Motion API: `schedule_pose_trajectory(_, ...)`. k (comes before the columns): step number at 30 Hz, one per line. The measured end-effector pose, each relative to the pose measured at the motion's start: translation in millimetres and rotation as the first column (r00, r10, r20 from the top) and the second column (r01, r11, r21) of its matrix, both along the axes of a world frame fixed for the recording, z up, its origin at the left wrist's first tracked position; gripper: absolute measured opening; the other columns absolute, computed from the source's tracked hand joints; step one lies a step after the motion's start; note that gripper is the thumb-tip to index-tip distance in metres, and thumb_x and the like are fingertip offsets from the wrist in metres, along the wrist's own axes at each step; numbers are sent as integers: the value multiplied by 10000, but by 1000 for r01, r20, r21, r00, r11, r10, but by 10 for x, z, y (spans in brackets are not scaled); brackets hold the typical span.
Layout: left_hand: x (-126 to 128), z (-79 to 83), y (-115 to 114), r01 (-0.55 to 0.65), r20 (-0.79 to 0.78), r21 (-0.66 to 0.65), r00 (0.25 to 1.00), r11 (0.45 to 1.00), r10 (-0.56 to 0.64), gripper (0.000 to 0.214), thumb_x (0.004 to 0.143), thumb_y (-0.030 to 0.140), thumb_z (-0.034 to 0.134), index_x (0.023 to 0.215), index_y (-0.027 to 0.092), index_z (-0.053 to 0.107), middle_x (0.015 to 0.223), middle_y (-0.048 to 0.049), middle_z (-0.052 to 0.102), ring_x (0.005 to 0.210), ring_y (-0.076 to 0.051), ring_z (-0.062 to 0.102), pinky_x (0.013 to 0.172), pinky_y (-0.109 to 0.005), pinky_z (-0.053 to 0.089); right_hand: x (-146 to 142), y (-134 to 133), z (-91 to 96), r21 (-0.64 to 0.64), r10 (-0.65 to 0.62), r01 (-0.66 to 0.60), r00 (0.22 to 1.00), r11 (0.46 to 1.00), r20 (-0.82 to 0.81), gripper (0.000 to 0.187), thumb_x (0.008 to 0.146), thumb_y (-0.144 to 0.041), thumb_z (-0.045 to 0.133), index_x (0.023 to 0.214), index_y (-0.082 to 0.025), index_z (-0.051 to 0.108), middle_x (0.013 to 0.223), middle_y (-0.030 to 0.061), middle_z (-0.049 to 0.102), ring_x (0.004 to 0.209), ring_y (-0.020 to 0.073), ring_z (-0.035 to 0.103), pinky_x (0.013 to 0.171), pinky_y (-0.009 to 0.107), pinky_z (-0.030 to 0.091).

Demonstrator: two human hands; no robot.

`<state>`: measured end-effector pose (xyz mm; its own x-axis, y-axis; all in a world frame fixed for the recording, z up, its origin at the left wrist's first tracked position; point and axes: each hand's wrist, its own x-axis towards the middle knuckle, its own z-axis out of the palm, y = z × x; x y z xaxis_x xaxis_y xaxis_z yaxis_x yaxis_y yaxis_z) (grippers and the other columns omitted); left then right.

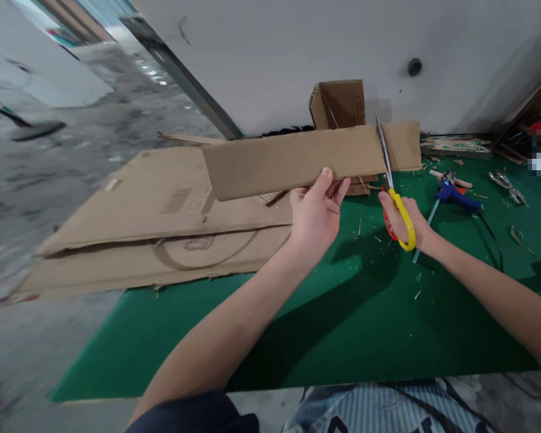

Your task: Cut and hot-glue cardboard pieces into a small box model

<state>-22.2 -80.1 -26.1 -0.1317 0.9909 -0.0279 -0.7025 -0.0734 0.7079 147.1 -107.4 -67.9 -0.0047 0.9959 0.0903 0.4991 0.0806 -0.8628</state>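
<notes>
My left hand (316, 210) grips the lower edge of a long cardboard strip (288, 159), thumb in front and fingers behind, holding it up above the table. In my right hand (410, 221) is a pair of scissors (403, 216) with yellow and red handles. The scissor blades cross the strip near its right end, pointing up and away from me. Part of the strip lies to the right of the blades. Whether the cut goes all the way across, I cannot tell.
Flattened cardboard boxes (171, 204) overhang the left of the green table (342, 337). An open cardboard box (342, 102) stands behind the strip by the white wall (275, 60). At right lie a blue glue gun (457, 195), a glue stick (426, 231), clear-handled tool (507, 186) and scraps.
</notes>
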Motion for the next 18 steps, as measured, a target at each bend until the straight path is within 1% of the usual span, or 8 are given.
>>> schedule_pose_trajectory(3, -28, 3, 3, 4, -24, -1, 1000, 1000, -4, 139, 776, 135, 824, 786, 221, 715, 818, 30, 770, 825, -127, 748, 943, -297, 620, -23, -12, 16, 51, -5, 1, 996, 999, 85, 730, 925, -841, 304, 492, -257, 378, 440, 12, 438, 438, 137, 426, 518, 330, 371)
schedule_pose_trajectory(5, -47, 17, 9, 2, -39, -4, 999, 1000, -2, 148, 780, 136, 818, 812, 232, 711, 864, 24, 780, 879, -146, 754, 945, -307, 625, -53, -28, 7, 42, 6, -9, 997, 999, 82, 722, 917, -832, 363, 488, -252, 391, 439, 10, 441, 442, 133, 441, 531, 327, 393)
schedule_pose_trajectory(8, -105, 73, 41, -41, -52, -8, 998, 999, 41, 166, 787, 145, 808, 794, 252, 682, 902, 19, 788, 1017, -181, 750, 977, -317, 624, -88, -37, -50, -124, 0, -15, 993, 992, -119, 689, 888, -832, 442, 547, -233, 467, 482, 21, 523, 449, 146, 545, 508, 310, 471)
schedule_pose_trajectory(10, -167, 137, 75, -81, -49, 16, 995, 997, 82, 153, 806, 165, 786, 777, 255, 666, 932, 16, 789, 1111, -188, 727, 998, -301, 619, -82, -25, -96, -241, -52, -22, 953, 970, -297, 680, 846, -857, 479, 633, -214, 533, 588, 57, 626, 529, 178, 647, 529, 317, 547)
schedule_pose_trajectory(11, -200, 174, 92, -92, -42, 32, 995, 995, 93, 139, 822, 181, 768, 768, 253, 663, 947, 15, 789, 1135, -187, 717, 1006, -296, 616, -70, -17, -114, -263, -68, -36, 925, 964, -375, 685, 824, -873, 489, 687, -206, 560, 670, 80, 673, 604, 196, 692, 576, 331, 588)
schedule_pose_trajectory(14, -272, 279, 124, -95, 4, 83, 995, 992, 95, 150, 885, 202, 707, 748, 251, 671, 916, 29, 785, 1027, -159, 733, 1002, -296, 618, -16, -6, -134, -173, 10, -109, 870, 979, -493, 697, 812, -886, 486, 835, -201, 609, 903, 114, 728, 839, 222, 734, 810, 386, 633)
schedule_pose_trajectory(16, -282, 331, 124, -93, 44, 104, 995, 990, 89, 205, 935, 190, 666, 736, 238, 674, 818, 51, 767, 846, -118, 735, 942, -283, 635, 9, -22, -115, -63, 117, -158, 898, 985, -425, 661, 843, -856, 481, 893, -213, 625, 972, 106, 722, 908, 225, 712, 889, 409, 609)
schedule_pose_trajectory(18, -262, 357, 112, -94, 71, 118, 994, 988, 86, 236, 973, 172, 634, 748, 226, 684, 750, 72, 740, 744, -85, 718, 872, -253, 641, 11, -55, -81, 6, 181, -186, 947, 983, -267, 617, 872, -817, 482, 894, -220, 636, 971, 94, 705, 889, 223, 688, 877, 413, 589)
